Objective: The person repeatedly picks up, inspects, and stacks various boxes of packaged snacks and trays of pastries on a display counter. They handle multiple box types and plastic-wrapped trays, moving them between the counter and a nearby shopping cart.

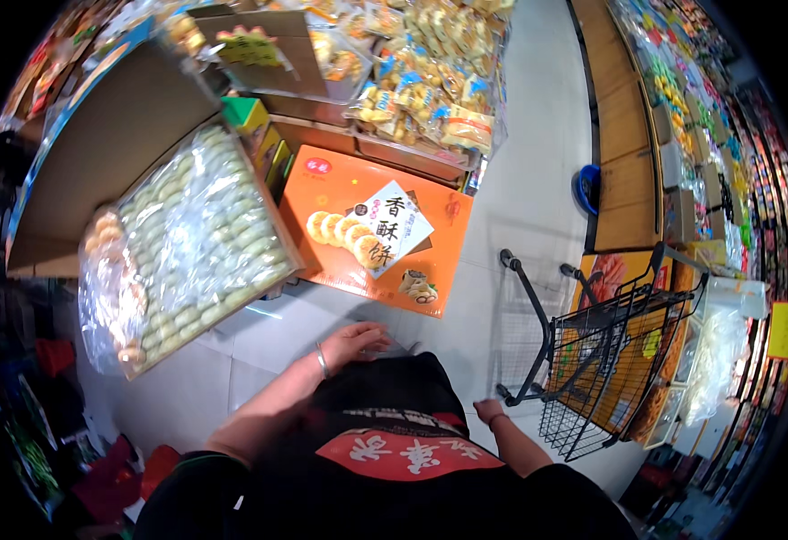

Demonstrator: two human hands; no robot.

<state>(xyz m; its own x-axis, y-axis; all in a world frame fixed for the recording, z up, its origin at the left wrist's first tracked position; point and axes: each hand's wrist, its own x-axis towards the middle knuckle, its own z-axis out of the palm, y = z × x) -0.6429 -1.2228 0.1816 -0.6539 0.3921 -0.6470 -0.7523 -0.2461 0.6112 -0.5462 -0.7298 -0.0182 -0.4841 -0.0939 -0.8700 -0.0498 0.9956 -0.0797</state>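
My left hand [356,343], with a metal bangle at the wrist, is held in front of my dark apron, its fingers slightly bent and nothing visible in it. My right hand [488,410] hangs low at my other side, small in view; its fingers look curled, and whether it holds anything cannot be told. Beyond my left hand lies an orange carton [373,229] with printed round pastries. To its left, a box of pale green pastries [198,236] under clear plastic film sits tilted, with a bag of brown round pastries [107,290] at its left edge.
Bagged snacks [427,94] are heaped behind the carton. An open cardboard box [110,162] stands at the left. A black wire shopping cart [603,364] is on the right, beside stacked cartons and a long wooden display shelf [623,162]. A blue basin [588,189] sits at the shelf's foot.
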